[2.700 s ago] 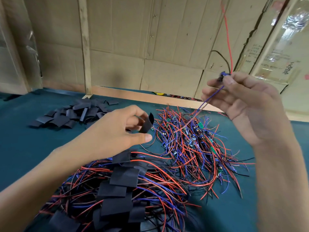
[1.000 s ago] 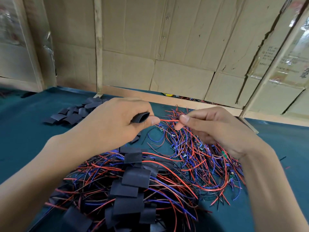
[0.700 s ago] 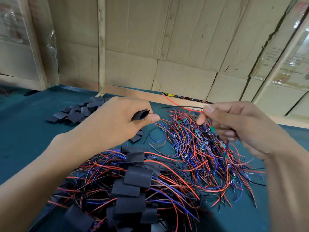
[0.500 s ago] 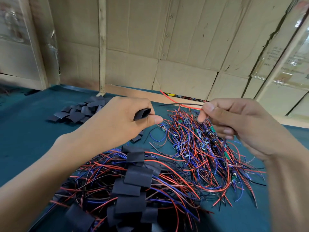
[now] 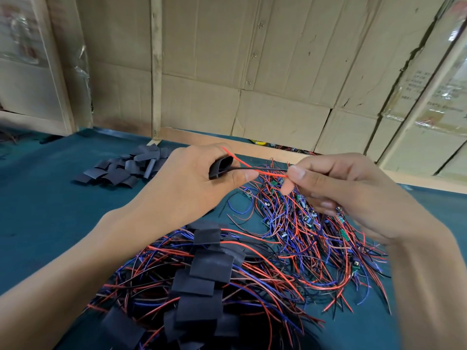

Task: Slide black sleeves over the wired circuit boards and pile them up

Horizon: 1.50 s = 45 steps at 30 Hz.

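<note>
Two hands meet above the green table (image 5: 50,210), and the black sleeve (image 5: 220,167) between them is the thing to watch. The left hand (image 5: 194,188) pinches this sleeve between thumb and curled fingers, with its open mouth turned toward the right hand (image 5: 353,198). The sleeve's long way runs roughly left to right, in line with the wires. The right hand sits just to the right of the sleeve and pinches a red wire (image 5: 267,173) and a black wire (image 5: 252,168) between thumb and first finger. The wire tips already poke into the sleeve's mouth, and the red tip seems to stick out past its far end. The little circuit board on these wires is hidden, probably inside the right hand. So the board most likely has to travel left, straight along the wires, into the sleeve. Below the sleeve, near the person, lies a pile of finished boards in black sleeves (image 5: 202,286). Right of the sleeve lies a heap of bare wired boards (image 5: 303,228). Left of the sleeve and farther back is a pile of empty sleeves (image 5: 121,170).
</note>
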Each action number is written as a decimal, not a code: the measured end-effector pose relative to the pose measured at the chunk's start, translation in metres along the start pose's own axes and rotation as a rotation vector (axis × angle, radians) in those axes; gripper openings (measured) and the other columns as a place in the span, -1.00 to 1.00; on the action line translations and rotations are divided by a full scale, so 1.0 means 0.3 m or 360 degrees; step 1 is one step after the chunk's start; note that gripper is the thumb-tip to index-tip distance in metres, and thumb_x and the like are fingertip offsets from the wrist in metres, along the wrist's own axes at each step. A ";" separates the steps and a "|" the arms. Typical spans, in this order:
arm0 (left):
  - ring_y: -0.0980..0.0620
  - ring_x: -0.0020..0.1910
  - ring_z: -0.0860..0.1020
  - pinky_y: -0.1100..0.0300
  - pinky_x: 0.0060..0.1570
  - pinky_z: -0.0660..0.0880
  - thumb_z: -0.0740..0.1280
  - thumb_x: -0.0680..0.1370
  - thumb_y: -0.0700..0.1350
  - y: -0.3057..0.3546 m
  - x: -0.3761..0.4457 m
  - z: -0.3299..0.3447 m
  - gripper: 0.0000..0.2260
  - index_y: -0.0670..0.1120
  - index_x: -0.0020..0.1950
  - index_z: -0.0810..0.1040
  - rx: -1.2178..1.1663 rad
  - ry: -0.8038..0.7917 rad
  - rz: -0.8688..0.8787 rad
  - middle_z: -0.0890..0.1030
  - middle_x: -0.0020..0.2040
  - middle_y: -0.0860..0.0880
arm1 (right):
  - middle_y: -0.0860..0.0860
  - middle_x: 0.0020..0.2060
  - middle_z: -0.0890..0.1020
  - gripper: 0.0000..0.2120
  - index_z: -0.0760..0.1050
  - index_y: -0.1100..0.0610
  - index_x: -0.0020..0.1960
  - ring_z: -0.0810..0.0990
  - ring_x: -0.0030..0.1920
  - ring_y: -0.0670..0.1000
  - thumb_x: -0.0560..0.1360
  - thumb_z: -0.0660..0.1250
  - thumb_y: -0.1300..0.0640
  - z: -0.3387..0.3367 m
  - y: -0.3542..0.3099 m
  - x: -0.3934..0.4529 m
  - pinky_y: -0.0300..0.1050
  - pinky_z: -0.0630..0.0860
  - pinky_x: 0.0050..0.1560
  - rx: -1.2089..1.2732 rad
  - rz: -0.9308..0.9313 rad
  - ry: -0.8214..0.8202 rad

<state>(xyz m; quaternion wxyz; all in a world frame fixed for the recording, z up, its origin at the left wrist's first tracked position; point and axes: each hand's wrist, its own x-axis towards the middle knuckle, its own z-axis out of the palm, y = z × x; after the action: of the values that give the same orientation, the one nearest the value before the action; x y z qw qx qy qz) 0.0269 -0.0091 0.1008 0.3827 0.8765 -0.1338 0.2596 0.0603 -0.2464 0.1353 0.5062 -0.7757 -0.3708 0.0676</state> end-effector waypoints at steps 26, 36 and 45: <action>-0.06 -0.33 0.39 -0.03 -0.26 0.41 0.42 0.52 0.09 0.007 -0.018 0.025 -0.65 -0.13 -0.24 0.42 0.0315 0.0452 0.0147 0.43 -0.34 0.00 | -0.04 -0.56 0.29 -0.72 0.56 0.17 -0.38 0.18 -0.56 -0.05 0.46 0.37 0.07 0.022 -0.031 0.004 -0.24 0.13 -0.54 0.0275 0.0434 -0.0198; -0.14 -0.37 0.47 0.01 -0.21 0.36 0.27 0.59 -0.03 -0.001 -0.018 0.013 -0.74 -0.10 -0.27 0.46 0.1218 0.0396 0.0758 0.45 -0.38 -0.05 | 0.01 -0.52 0.29 -0.75 0.68 0.15 -0.23 0.16 -0.52 -0.04 0.49 0.42 -0.02 0.106 -0.037 0.036 -0.27 0.09 -0.52 0.0231 0.0463 -0.0104; -0.18 -0.39 0.45 0.14 -0.36 0.21 0.20 0.54 0.06 -0.030 -0.026 0.049 -0.73 -0.03 -0.28 0.23 0.1246 0.0130 0.0230 0.43 -0.40 0.00 | 0.14 -0.15 0.62 -0.68 0.59 0.27 0.13 0.63 -0.17 0.15 0.44 0.36 0.53 0.159 -0.010 0.055 -0.15 0.55 -0.34 0.0447 0.0453 -0.0161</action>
<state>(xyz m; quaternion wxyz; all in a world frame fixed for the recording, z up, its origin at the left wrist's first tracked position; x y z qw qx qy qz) 0.0297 -0.0137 0.0826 0.0056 0.9334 -0.0707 0.3519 0.0477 -0.2001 0.1193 0.5756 -0.7376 -0.2692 0.2283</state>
